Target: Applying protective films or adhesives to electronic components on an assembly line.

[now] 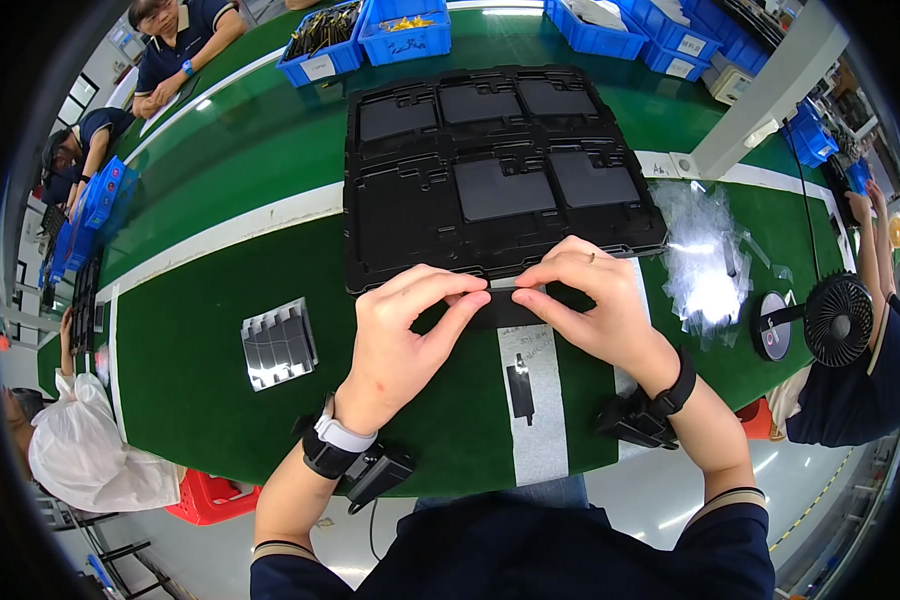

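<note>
Two bare hands at near centre of green work surface: left hand and right hand, fingertips of both pinched together on one small flat black strip, held between them just above near edge of black moulded tray. Black wristband on each forearm. Below strip, grey rectangular mat bearing one small black part. Left of hands, stack of grey slotted pieces. Right of tray, heap of clear plastic film; farther right, small black fan. Far side, blue bins. Other seated persons at far left and right edges.
</note>
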{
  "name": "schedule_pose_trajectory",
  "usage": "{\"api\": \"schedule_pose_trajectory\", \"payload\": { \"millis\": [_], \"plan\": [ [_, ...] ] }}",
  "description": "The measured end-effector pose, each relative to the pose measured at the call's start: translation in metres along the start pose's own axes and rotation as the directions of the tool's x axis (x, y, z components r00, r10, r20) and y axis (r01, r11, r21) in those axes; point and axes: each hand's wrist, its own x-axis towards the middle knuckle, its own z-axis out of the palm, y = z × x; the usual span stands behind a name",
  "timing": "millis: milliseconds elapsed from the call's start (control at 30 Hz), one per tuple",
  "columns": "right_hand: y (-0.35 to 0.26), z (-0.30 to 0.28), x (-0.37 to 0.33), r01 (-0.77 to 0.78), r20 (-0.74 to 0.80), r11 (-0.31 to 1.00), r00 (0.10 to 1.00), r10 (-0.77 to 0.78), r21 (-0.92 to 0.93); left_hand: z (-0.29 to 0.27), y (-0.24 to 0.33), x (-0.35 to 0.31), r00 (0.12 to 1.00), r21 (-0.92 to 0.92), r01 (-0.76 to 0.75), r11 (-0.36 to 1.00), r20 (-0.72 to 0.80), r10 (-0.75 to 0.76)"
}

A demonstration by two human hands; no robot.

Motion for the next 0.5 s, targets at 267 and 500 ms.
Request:
{"api": "schedule_pose_trajectory", "payload": {
  "millis": [267, 500],
  "plan": [
    [-0.0017, -0.0005, 0.0016, -0.059, 0.032, 0.998, 0.998, 0.059, -0.006, -0.0039, 0.0027, 0.0021, 0.997, -0.030, 0.061, 0.998, 0.046, -0.060],
    [-0.0028, 0.0003, 0.0010, -0.212, 0.103, 0.971, 0.974, 0.201, 0.110, -0.0056, 0.0030, 0.0023, 0.995, -0.041, 0.058, 0.997, 0.081, -0.055]
  ]
}}
